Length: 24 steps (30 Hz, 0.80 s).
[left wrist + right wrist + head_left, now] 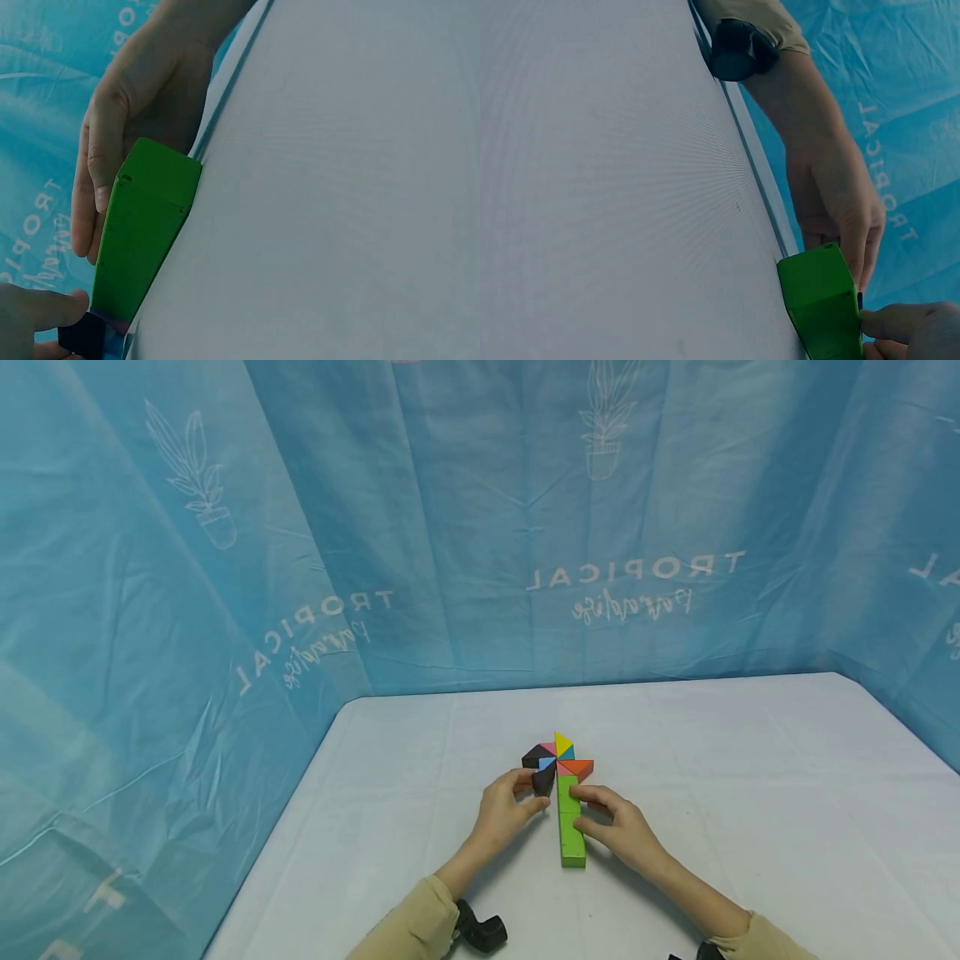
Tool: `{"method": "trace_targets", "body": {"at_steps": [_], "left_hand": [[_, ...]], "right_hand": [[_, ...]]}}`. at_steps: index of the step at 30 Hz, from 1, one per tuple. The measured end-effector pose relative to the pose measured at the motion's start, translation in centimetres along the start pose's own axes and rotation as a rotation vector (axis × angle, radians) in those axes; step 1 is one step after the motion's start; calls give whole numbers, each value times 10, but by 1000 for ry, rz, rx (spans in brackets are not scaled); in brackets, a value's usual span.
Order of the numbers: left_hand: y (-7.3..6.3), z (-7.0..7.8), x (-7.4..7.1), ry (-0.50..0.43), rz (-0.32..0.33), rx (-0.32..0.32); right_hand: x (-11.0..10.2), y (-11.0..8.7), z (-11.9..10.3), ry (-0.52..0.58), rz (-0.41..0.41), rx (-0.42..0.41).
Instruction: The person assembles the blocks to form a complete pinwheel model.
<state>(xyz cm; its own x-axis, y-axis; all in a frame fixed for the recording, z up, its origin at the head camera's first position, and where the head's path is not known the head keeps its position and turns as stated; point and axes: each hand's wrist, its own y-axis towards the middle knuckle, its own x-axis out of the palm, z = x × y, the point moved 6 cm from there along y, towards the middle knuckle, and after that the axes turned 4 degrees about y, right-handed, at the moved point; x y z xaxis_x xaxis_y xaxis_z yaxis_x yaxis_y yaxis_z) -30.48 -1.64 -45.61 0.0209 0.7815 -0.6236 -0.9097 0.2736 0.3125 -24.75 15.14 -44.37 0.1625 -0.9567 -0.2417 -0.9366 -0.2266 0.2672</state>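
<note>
My left hand pinches a black triangular block between thumb and fingertips, at the lower left of a pinwheel of coloured triangular blocks. A yellow triangle tops that pinwheel, an orange one sits on its right, and another black block lies on its left. Below runs a straight column of green blocks, laid end to end toward me. My right hand is at the column's right side, thumb and index fingertips touching it, fingers loosely bent. The left wrist view shows the held black block by the column's far end.
A white cloth covers the table. Blue printed curtains hang behind it and at both sides. A black wrist device is strapped at my left sleeve, and part of another shows at the right sleeve.
</note>
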Motion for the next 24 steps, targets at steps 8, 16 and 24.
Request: {"method": "trace_targets", "body": {"at_steps": [8,16,24], "left_hand": [[-3,-5,6,59,-15,-25],[-4,-4,5,127,-7,-16],[-3,-5,-6,70,19,18]], "right_hand": [[0,0,-2,-5,8,1],[0,1,-2,-11,8,5],[0,0,-2,1,7,12]]}}
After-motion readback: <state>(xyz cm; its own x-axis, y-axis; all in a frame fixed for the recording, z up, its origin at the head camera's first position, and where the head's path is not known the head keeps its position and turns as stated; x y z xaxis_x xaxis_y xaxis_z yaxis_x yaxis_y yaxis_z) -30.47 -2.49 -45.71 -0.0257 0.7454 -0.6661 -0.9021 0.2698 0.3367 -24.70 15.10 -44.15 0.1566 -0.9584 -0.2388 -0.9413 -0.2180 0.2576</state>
